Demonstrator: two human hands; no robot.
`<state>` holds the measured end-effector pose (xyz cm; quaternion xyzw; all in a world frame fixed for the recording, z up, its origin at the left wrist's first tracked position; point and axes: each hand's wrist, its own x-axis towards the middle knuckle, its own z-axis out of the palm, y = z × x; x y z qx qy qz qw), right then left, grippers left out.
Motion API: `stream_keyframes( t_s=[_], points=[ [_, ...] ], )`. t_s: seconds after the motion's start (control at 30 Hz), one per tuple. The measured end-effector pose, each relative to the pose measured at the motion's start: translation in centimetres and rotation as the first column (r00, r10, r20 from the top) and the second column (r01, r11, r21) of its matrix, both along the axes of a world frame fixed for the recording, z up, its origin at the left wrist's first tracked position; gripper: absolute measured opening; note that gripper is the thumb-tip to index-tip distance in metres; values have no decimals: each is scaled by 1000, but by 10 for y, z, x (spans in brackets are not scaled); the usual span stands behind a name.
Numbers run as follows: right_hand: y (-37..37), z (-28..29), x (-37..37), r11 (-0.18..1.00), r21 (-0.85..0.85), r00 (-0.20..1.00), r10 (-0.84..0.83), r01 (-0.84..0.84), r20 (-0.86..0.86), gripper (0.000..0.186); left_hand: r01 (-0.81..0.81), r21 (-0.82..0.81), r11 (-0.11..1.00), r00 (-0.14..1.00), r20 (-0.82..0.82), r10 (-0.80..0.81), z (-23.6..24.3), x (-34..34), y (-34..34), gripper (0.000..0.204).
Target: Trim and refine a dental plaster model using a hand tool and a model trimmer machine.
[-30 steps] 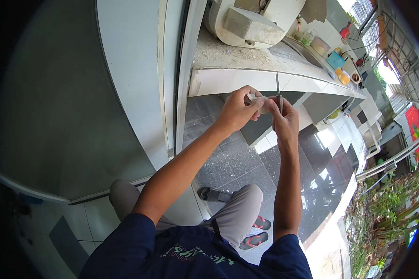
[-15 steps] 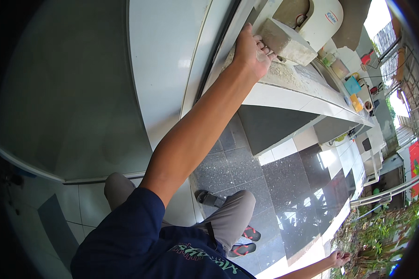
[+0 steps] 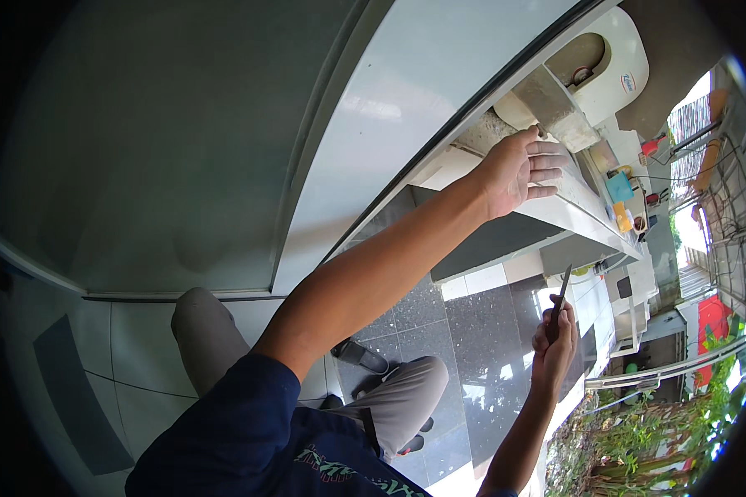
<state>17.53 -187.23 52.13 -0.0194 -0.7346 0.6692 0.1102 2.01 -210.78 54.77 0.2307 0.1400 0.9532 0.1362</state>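
Observation:
My left hand (image 3: pixel 518 176) reaches out above the near edge of the counter (image 3: pixel 574 217), open, its fingers spread and coated with pale dust. Beyond its fingertips stands a dusty rectangular block (image 3: pixel 559 108), apart from the hand. A white rounded container (image 3: pixel 626 62) with a large cut-out sits behind the block. Lower right, my right hand (image 3: pixel 555 348) is closed around the dark handle of what looks like a knife (image 3: pixel 564 286), its thin grey blade pointing up. Its blade edge is too small to make out.
A large pale door panel (image 3: pixel 373 124) fills the left side. Along the counter lie a blue container (image 3: pixel 620 187), an orange one (image 3: pixel 622 217) and a red item (image 3: pixel 653 146). Slippers (image 3: pixel 361 357) rest on dark floor tiles. Plants (image 3: pixel 663 439) grow at lower right.
My left hand has drawn back from beside the dusty block and opened. My right hand has risen from the lower right edge, and the knife in it now shows. The view has shifted.

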Motion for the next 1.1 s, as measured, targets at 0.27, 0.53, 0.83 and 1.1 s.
stream_keyframes(
  t_s=[0.27, 0.53, 0.83, 1.1],
  points=[
    [-95, 39, -43, 949, 288, 988, 145, -124, -52, 28, -346, -447, 825, 938, -201, 284, -45, 35, 9, 44],
    [-131, 57, -79, 914, 307, 963, 268, -266, 36, 33, -321, -380, 867, 947, -143, 288, -17, 19, -2, 23],
    [-135, 60, -131, 929, 352, 987, 145, -115, -62, 38, -181, -315, 932, 977, 52, 208, 2, -8, 10, 25],
    [-142, 43, -134, 830, 558, 938, 197, -5, -285, 33, -636, -628, 448, 725, -288, 625, -3, 55, 26, 89]
  ],
)
